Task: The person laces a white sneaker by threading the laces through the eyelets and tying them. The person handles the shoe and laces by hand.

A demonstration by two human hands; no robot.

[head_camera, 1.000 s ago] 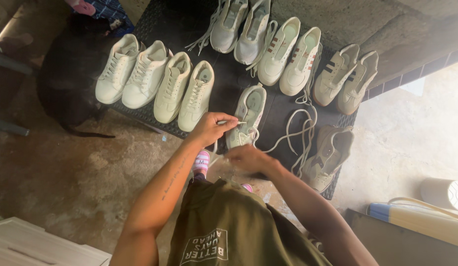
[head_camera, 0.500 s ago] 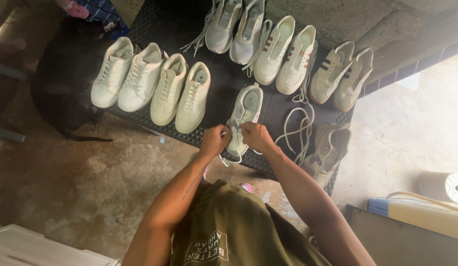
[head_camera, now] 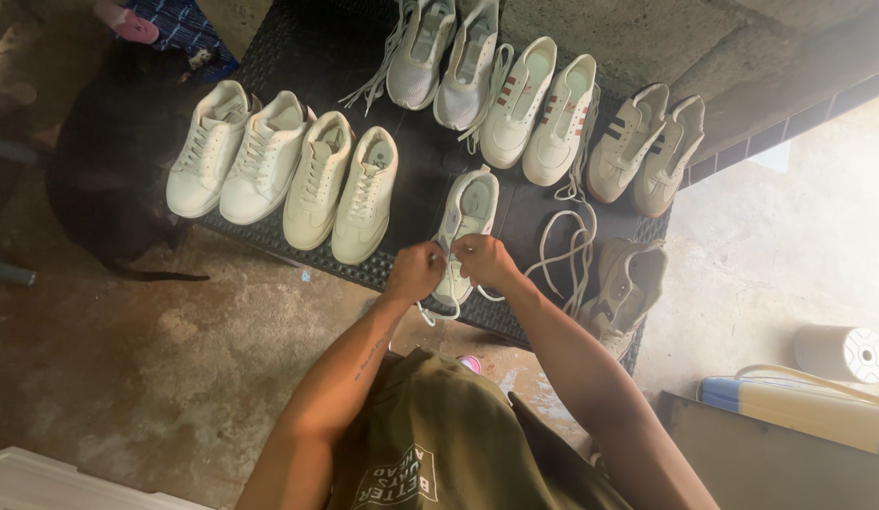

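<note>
Both hands had drawn together: left hand (head_camera: 416, 272) and right hand (head_camera: 484, 260) pinched the soft white lace (head_camera: 437, 313) over the light sneaker (head_camera: 466, 212) just beyond them, on the black mat (head_camera: 298, 42).

Left hand (head_camera: 416, 272) and right hand (head_camera: 484, 261) close together, fingers pinched, forearms extended forward
</note>
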